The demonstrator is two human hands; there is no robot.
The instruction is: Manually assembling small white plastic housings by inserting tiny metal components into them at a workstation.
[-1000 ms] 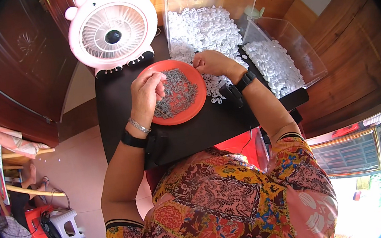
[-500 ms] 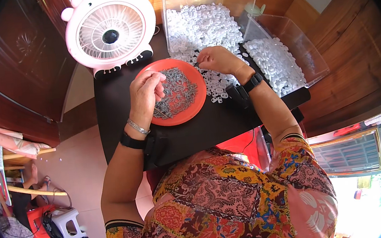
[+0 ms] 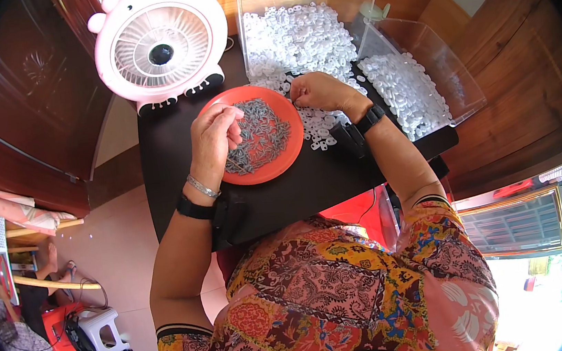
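My left hand (image 3: 215, 136) is closed in a pinch over the left part of an orange plate (image 3: 268, 173). Heaped on that plate are many small grey screw-like pieces (image 3: 263, 125). Whatever sits between the left fingertips is too small to make out. At the plate's right rim, my right hand (image 3: 323, 92) is also pinched, its fingertips pointing toward the plate; what it holds is hidden. Below and behind the right hand lie small white flat plastic pieces with holes (image 3: 319, 128), spread loose on the dark table.
A pink animal-shaped fan (image 3: 163, 54) stands at the back left of the black table (image 3: 264, 208). Behind my right hand, a clear bin lies open with white pieces (image 3: 300, 38) spilling out. A second clear box (image 3: 451, 59) with more white pieces (image 3: 407, 95) stands to the right.
My right hand has shifted slightly, its fingertips now lower and nearer the plate's right rim. The left hand stays almost in place.
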